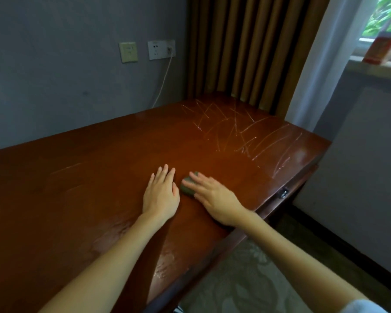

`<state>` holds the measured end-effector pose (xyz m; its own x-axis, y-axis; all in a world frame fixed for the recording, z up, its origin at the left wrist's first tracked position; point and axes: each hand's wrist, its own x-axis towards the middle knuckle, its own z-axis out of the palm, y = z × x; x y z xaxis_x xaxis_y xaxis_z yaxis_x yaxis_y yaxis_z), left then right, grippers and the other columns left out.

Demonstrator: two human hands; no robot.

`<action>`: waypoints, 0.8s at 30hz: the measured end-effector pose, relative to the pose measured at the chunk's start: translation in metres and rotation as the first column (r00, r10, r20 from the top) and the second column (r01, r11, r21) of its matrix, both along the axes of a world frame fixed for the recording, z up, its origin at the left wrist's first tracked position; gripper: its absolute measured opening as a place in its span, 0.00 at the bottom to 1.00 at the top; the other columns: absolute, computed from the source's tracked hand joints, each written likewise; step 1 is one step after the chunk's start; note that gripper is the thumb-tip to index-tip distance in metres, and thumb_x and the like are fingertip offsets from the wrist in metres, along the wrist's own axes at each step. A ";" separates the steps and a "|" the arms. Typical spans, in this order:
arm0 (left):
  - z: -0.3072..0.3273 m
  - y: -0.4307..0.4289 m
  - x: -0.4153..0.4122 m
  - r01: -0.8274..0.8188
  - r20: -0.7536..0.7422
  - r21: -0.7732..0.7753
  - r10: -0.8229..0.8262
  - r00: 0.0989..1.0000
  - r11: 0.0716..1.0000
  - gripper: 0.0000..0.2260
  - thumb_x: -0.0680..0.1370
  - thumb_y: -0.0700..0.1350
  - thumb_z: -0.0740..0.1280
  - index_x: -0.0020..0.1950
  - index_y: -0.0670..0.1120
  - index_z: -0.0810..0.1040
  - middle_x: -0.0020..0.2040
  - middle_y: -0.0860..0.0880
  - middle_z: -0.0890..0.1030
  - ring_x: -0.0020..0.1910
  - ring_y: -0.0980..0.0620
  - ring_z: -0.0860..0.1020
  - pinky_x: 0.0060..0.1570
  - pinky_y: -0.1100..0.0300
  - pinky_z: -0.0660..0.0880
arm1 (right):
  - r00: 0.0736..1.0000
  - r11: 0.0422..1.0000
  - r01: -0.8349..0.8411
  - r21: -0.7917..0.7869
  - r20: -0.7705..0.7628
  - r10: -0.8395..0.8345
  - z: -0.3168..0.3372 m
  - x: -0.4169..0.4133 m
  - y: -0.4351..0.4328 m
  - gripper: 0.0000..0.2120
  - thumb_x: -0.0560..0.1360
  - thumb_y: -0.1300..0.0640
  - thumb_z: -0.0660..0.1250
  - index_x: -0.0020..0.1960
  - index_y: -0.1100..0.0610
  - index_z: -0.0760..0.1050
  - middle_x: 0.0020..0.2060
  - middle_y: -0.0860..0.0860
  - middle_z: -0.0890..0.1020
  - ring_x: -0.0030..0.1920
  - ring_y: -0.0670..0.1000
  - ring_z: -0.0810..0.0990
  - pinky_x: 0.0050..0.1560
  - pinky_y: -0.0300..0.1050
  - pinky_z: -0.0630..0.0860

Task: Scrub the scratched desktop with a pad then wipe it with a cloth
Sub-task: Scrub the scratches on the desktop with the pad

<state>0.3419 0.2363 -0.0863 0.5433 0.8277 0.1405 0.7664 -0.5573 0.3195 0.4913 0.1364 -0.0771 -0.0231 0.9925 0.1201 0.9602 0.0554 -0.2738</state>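
Observation:
A reddish-brown wooden desktop (99, 188) fills the view. Pale scratches (239, 129) criss-cross its far right part. A small dark green-grey pad (186, 188) lies on the wood near the middle. My right hand (212, 195) lies over the pad with straight fingers pressing on it; the hand is slightly blurred. My left hand (160, 193) rests flat on the desk just left of the pad, fingers straight and holding nothing. No cloth is in view.
A grey wall with two sockets (161, 49) and a white cable (164, 80) runs along the desk's far side. Brown curtains (246, 46) hang at the far right corner. A red box (380, 49) stands on the windowsill. A drawer latch (283, 193) sits under the desk's right edge.

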 end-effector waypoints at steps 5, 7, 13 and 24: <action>0.000 0.000 0.000 0.000 -0.001 -0.001 0.000 1.000 1.000 0.22 0.84 0.49 0.49 0.79 0.50 0.52 0.79 0.50 0.50 0.78 0.52 0.47 0.76 0.56 0.46 | 0.996 0.999 0.047 0.006 -0.079 -0.046 0.002 0.042 -0.069 0.21 0.83 0.52 0.48 0.74 0.36 0.54 0.76 0.38 0.53 0.76 0.40 0.47 0.76 0.42 0.43; 0.000 0.000 0.000 -0.008 -0.004 -0.002 0.008 1.000 1.000 0.22 0.84 0.49 0.49 0.79 0.50 0.52 0.79 0.50 0.50 0.78 0.52 0.47 0.76 0.56 0.46 | 0.976 0.979 0.202 -0.005 -0.085 -0.201 0.004 0.077 -0.055 0.22 0.83 0.54 0.49 0.75 0.40 0.54 0.76 0.42 0.53 0.76 0.43 0.48 0.77 0.45 0.44; 0.002 -0.003 -0.002 -0.012 0.008 -0.016 0.013 1.000 1.000 0.22 0.84 0.48 0.49 0.78 0.49 0.53 0.79 0.50 0.51 0.78 0.52 0.48 0.76 0.56 0.47 | 0.934 0.934 0.354 -0.052 -0.027 -0.356 0.002 0.083 0.041 0.22 0.84 0.54 0.47 0.77 0.45 0.52 0.78 0.51 0.51 0.77 0.53 0.48 0.76 0.50 0.45; 0.001 -0.004 -0.002 -0.033 0.071 0.021 0.031 0.997 0.999 0.23 0.83 0.43 0.51 0.78 0.47 0.53 0.79 0.49 0.52 0.78 0.52 0.49 0.76 0.56 0.48 | 0.994 0.997 0.078 0.015 -0.079 -0.077 -0.003 0.034 -0.058 0.24 0.82 0.57 0.49 0.74 0.37 0.53 0.76 0.40 0.52 0.76 0.41 0.47 0.77 0.44 0.43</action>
<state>0.3398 0.2328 -0.0853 0.5045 0.8409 0.1959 0.7600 -0.5402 0.3615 0.5257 0.0784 -0.0798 0.0639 0.9886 0.1364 0.9373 -0.0125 -0.3482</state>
